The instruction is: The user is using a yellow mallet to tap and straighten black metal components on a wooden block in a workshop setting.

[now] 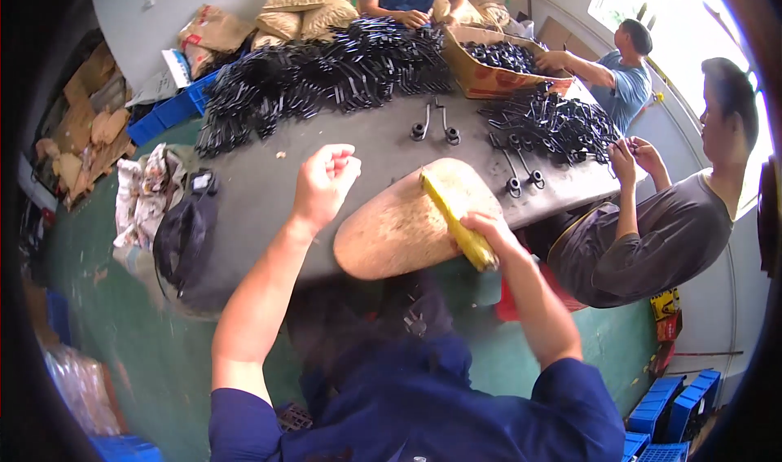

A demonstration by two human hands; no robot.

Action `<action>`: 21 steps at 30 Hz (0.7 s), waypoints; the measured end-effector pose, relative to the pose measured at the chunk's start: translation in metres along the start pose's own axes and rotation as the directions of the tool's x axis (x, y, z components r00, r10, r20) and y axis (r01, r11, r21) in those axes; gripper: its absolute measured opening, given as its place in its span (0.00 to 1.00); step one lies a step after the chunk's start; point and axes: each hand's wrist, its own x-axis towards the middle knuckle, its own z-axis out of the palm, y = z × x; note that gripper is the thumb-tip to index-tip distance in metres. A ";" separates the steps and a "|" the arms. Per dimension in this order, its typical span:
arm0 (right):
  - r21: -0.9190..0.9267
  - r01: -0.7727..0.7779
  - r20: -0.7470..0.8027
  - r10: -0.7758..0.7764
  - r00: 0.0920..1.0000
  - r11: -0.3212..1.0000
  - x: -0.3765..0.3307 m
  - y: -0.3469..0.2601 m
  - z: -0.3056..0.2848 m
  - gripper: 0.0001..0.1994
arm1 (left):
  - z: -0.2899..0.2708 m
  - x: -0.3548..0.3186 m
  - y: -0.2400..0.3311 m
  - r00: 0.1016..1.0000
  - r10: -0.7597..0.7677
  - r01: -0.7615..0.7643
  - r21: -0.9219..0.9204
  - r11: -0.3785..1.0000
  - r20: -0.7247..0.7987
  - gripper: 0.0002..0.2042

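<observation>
My right hand (487, 232) is wrapped round a long yellow object (458, 224), narrow at its far end and ragged at the near end; its kind is unclear. It lies across a large tan, rounded oblong object (399, 227) with a speckled surface, which rests at the table's near edge. To the left of that object, my left hand (326, 183) is raised above the table with its fingers curled in, and nothing shows in them. Beyond my hands, a few black metal rods with round ends (420, 128) lie on the dark table (326, 136).
A big heap of black rods (318, 75) covers the table's far side. A carton of black parts (505, 61) and a smaller heap (562, 124) are at the right. Three co-workers sit or stand around the far and right sides. A black bag (186, 232) lies left.
</observation>
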 end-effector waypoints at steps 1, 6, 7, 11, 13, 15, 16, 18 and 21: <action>0.025 0.045 0.002 -0.045 0.999 0.999 -0.008 0.009 -0.004 0.22 | 0.012 0.025 -0.014 0.999 -0.040 0.040 -0.027 0.999 -0.004 0.12; 0.363 0.084 0.003 -0.091 0.996 0.928 -0.046 0.023 -0.004 0.31 | 0.083 0.139 -0.080 0.947 -0.313 0.307 0.082 0.948 0.075 0.24; 0.337 0.113 -0.033 -0.109 0.994 0.935 -0.049 0.028 -0.008 0.32 | 0.097 0.160 -0.097 0.942 -0.323 0.316 0.083 0.945 0.091 0.24; 0.389 0.136 -0.034 -0.133 0.990 0.911 -0.051 0.042 -0.022 0.38 | 0.145 0.223 -0.166 0.924 -0.382 0.354 0.383 0.853 -0.004 0.31; 0.431 0.172 -0.097 -0.144 0.985 0.886 -0.048 0.048 -0.016 0.38 | 0.173 0.229 -0.149 0.839 -0.542 0.502 0.319 0.804 0.046 0.31; 0.427 0.195 -0.094 -0.171 0.981 0.883 -0.035 0.050 -0.003 0.38 | 0.173 0.238 -0.159 0.809 -0.561 0.499 0.300 0.813 0.174 0.30; 0.397 0.204 -0.072 -0.191 0.979 0.895 -0.028 0.052 0.005 0.39 | 0.170 0.240 -0.163 0.776 -0.560 0.492 0.278 0.825 0.290 0.31; 0.391 0.192 -0.058 -0.184 0.981 0.900 -0.011 0.050 0.023 0.40 | 0.169 0.239 -0.165 0.790 -0.546 0.474 0.288 0.832 0.278 0.20; 0.477 0.088 0.003 -0.102 0.995 0.874 -0.006 0.036 0.040 0.40 | 0.145 0.235 -0.147 0.756 -0.597 0.622 -0.011 0.783 0.267 0.03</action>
